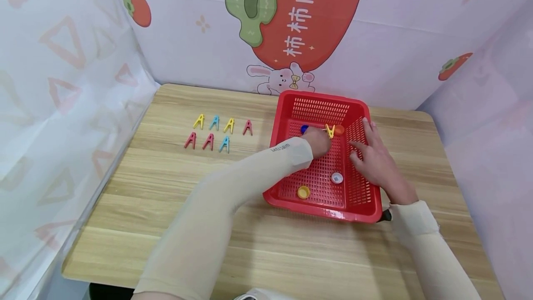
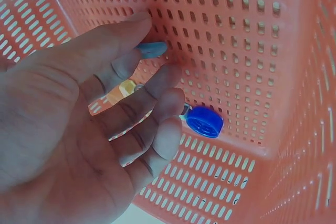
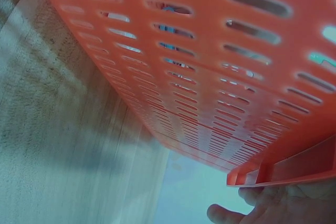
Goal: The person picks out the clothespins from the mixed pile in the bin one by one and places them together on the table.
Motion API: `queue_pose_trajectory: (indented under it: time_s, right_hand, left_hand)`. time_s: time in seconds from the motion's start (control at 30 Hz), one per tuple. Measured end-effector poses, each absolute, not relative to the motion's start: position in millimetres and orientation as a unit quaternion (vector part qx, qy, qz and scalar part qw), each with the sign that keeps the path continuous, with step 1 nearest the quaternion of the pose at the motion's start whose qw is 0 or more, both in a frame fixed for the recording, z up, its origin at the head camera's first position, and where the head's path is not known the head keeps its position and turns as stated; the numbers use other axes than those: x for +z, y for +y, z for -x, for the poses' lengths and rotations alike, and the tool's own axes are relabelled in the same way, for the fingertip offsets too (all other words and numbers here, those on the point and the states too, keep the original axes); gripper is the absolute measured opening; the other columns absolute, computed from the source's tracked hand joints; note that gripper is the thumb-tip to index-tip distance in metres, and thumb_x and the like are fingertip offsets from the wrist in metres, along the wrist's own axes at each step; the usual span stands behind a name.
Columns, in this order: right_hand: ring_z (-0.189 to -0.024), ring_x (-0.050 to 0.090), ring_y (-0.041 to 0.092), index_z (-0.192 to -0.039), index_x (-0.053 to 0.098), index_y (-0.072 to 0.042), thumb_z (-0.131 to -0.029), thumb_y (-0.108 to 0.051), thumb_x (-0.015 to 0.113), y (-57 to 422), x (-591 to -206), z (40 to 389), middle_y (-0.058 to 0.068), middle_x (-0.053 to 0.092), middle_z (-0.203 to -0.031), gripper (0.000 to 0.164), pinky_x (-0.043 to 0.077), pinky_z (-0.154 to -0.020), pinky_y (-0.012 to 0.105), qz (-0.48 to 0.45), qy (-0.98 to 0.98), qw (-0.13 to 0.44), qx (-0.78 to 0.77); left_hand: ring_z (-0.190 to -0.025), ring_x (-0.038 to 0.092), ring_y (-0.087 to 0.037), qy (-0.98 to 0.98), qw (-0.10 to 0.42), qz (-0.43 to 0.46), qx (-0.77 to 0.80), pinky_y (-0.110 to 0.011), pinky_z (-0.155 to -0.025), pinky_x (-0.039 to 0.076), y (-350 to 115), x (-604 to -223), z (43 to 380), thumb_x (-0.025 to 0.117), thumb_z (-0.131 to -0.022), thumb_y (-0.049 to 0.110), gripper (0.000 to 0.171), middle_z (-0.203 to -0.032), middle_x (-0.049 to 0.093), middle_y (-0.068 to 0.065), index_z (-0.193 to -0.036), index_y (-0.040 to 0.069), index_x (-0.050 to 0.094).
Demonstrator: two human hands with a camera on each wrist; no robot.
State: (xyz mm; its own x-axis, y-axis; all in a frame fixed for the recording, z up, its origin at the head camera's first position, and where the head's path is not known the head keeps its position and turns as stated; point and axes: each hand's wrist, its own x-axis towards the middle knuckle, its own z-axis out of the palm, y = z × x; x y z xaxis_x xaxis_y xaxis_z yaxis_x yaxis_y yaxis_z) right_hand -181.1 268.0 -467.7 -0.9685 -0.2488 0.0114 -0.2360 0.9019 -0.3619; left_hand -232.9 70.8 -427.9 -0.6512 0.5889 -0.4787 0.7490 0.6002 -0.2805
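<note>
My left hand reaches down into a red plastic basket. In the left wrist view its thumb and index finger pinch a light blue clothespin, mostly hidden by the fingers. Just beyond the fingertips is a blue bottle cap. A yellow clothespin stands past the knuckles, overlapping an orange cap. My right hand rests over the basket's right wall, fingers spread and fairly straight, with thumb and index finger on the inner side.
On the basket's floor nearer me sit a white cap and a yellow cap. Left of the basket, several clothespins lie in two rows, among them a red clothespin and a blue clothespin, on the wooden table.
</note>
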Motion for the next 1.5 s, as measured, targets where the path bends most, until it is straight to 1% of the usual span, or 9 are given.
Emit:
queue_pose_trajectory:
  time_s: [0.1, 0.17, 0.37, 0.53, 0.7, 0.9, 1.13, 1.33, 1.5]
  right_hand:
    - [-0.169, -0.008, 0.046, -0.146, 0.062, 0.01, -0.1, -0.014, 0.065, 268, -468, 181, 0.018, -0.004, -0.184, 0.052, 0.03, -0.117, 0.077, 0.123, 0.975, 0.02, -0.184]
    - [-0.169, -0.007, 0.047, -0.146, 0.062, 0.01, -0.1, -0.014, 0.065, 268, -468, 181, 0.018, -0.004, -0.184, 0.052, 0.03, -0.117, 0.077, 0.124, 0.975, 0.02, -0.183]
    - [-0.169, -0.007, 0.047, -0.146, 0.061, 0.01, -0.1, -0.014, 0.064, 268, -468, 181, 0.018, -0.005, -0.184, 0.052, 0.027, -0.119, 0.078, 0.122, 0.975, 0.021, -0.186]
    - [-0.169, -0.007, 0.047, -0.146, 0.061, 0.01, -0.1, -0.014, 0.063, 268, -467, 181, 0.017, -0.006, -0.184, 0.052, 0.025, -0.12, 0.078, 0.121, 0.975, 0.02, -0.186]
    - [-0.169, -0.008, 0.045, -0.146, 0.061, 0.01, -0.1, -0.014, 0.063, 267, -468, 180, 0.017, -0.006, -0.184, 0.052, 0.024, -0.121, 0.077, 0.121, 0.975, 0.019, -0.188]
    - [-0.169, -0.007, 0.047, -0.145, 0.061, 0.011, -0.099, -0.014, 0.064, 267, -468, 180, 0.018, -0.004, -0.184, 0.053, 0.027, -0.119, 0.078, 0.122, 0.974, 0.017, -0.191]
    - [-0.169, -0.007, 0.045, -0.146, 0.062, 0.01, -0.098, -0.014, 0.067, 267, -469, 181, 0.017, -0.004, -0.184, 0.054, 0.029, -0.117, 0.078, 0.117, 0.974, 0.019, -0.191]
    - [-0.169, -0.008, 0.045, -0.145, 0.062, 0.01, -0.099, -0.014, 0.065, 267, -468, 181, 0.017, -0.005, -0.184, 0.052, 0.028, -0.119, 0.077, 0.119, 0.975, 0.018, -0.188]
    - [-0.169, -0.007, 0.046, -0.144, 0.063, 0.011, -0.099, -0.014, 0.063, 268, -469, 181, 0.019, -0.003, -0.184, 0.051, 0.025, -0.121, 0.076, 0.123, 0.976, 0.012, -0.18]
  left_hand:
    - [-0.089, 0.054, -0.009, 0.878, 0.179, -0.375, -0.238, -0.027, -0.094, 0.058, 73, -430, 233, 0.043, -0.118, 0.02, 0.035, -0.126, 0.074, 0.004, -0.137, 0.02, 0.073]
    - [-0.09, 0.055, -0.009, 0.879, 0.18, -0.371, -0.24, -0.029, -0.098, 0.059, 74, -431, 233, 0.044, -0.118, 0.02, 0.034, -0.126, 0.073, 0.004, -0.137, 0.02, 0.073]
    - [-0.091, 0.055, -0.008, 0.871, 0.177, -0.379, -0.258, -0.028, -0.099, 0.058, 79, -435, 233, 0.045, -0.117, 0.021, 0.034, -0.123, 0.071, 0.006, -0.139, 0.022, 0.072]
    - [-0.111, 0.067, -0.008, 0.877, 0.187, -0.366, -0.249, -0.031, -0.103, 0.058, 85, -438, 236, 0.044, -0.118, 0.019, 0.036, -0.133, 0.073, 0.005, -0.142, 0.022, 0.07]
    - [-0.12, 0.069, -0.011, 0.876, 0.199, -0.363, -0.248, -0.032, -0.105, 0.058, 85, -439, 238, 0.045, -0.118, 0.019, 0.036, -0.136, 0.073, 0.002, -0.144, 0.021, 0.068]
    - [-0.119, 0.07, -0.013, 0.872, 0.181, -0.385, -0.244, -0.035, -0.106, 0.06, 77, -438, 237, 0.047, -0.117, 0.02, 0.034, -0.134, 0.073, 0.0, -0.144, 0.02, 0.068]
    - [-0.114, 0.071, -0.014, 0.88, 0.142, -0.4, -0.211, -0.03, -0.1, 0.061, 68, -425, 236, 0.055, -0.115, 0.026, 0.032, -0.132, 0.075, 0.0, -0.142, 0.019, 0.07]
    - [-0.114, 0.068, -0.013, 0.884, 0.174, -0.379, -0.212, -0.03, -0.106, 0.059, 68, -405, 233, 0.057, -0.113, 0.028, 0.036, -0.135, 0.074, 0.001, -0.147, 0.021, 0.067]
    - [-0.113, 0.065, -0.011, 0.892, 0.208, -0.351, -0.195, -0.03, -0.112, 0.055, 66, -389, 232, 0.071, -0.105, 0.03, 0.046, -0.138, 0.072, 0.006, -0.151, 0.028, 0.066]
